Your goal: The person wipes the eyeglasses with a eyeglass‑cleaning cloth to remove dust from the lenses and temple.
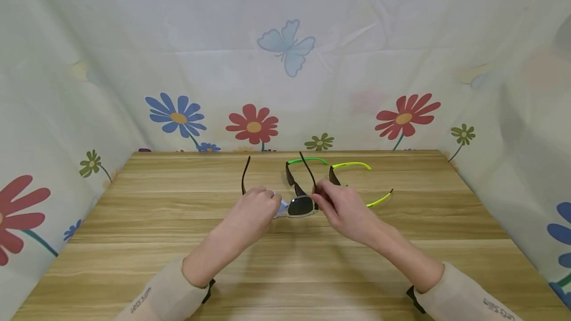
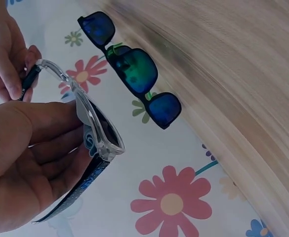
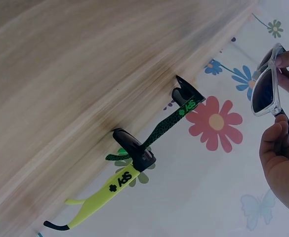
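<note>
Both hands hold a pair of sunglasses (image 1: 301,206) with a clear frame, dark lenses and dark temples, lifted above the wooden table. My left hand (image 1: 253,210) pinches it at one lens, thumb and fingers on either side. A pale blue piece (image 1: 282,207), apparently cloth, shows beside those fingers; in the left wrist view a bluish patterned bit (image 2: 89,140) lies between fingers and lens. My right hand (image 1: 345,207) pinches the opposite dark temple near its hinge. In the right wrist view the clear frame (image 3: 265,94) spans between both hands.
Beyond the hands, black sunglasses with green temples (image 1: 308,159) stand on the wooden table (image 1: 178,241). To their right are black sunglasses with yellow temples (image 1: 352,164). A flower-printed white curtain (image 1: 214,73) encloses the table's back and sides.
</note>
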{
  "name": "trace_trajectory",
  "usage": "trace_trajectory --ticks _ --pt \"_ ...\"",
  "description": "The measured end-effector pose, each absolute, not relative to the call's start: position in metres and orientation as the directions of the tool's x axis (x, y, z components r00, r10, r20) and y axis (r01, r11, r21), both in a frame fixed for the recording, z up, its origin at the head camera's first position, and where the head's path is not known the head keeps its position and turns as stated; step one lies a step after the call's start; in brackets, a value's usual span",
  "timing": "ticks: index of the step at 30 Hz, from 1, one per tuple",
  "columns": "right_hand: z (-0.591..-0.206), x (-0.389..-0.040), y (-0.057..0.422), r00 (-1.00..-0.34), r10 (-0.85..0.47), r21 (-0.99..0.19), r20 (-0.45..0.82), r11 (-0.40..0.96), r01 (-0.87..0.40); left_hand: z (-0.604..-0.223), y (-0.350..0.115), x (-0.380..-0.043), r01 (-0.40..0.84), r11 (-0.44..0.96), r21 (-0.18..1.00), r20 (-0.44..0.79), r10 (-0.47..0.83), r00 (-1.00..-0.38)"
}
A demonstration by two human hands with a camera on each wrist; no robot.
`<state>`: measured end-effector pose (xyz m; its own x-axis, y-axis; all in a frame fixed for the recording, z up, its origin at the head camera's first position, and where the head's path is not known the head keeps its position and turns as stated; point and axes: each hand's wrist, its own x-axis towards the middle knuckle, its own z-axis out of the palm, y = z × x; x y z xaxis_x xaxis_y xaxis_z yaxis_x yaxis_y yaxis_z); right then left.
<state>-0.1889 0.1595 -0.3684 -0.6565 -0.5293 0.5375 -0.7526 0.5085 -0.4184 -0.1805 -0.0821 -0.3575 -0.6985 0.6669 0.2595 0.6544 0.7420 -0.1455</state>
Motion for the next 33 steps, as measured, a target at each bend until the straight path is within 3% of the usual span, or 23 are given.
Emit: trace_trajectory --ticks 12,24,33 --pt "-0.372 -0.189 0.158 -0.631 -0.534 -0.405 0.563 0.488 -0.773 -0.361 -0.081 -0.181 0.621 0.763 -0.176 0.234 0.646 -0.727" --pt "-0.369 -0.188 0.157 -0.643 -0.535 -0.406 0.549 0.502 -0.764 -0.363 -0.086 -0.178 0.538 0.750 -0.384 0.246 0.645 -0.724" --pt "-0.367 -0.187 0.156 -0.657 -0.539 -0.415 0.527 0.512 -0.752 -0.367 -0.086 -0.182 0.560 0.738 -0.377 0.239 0.661 -0.711"
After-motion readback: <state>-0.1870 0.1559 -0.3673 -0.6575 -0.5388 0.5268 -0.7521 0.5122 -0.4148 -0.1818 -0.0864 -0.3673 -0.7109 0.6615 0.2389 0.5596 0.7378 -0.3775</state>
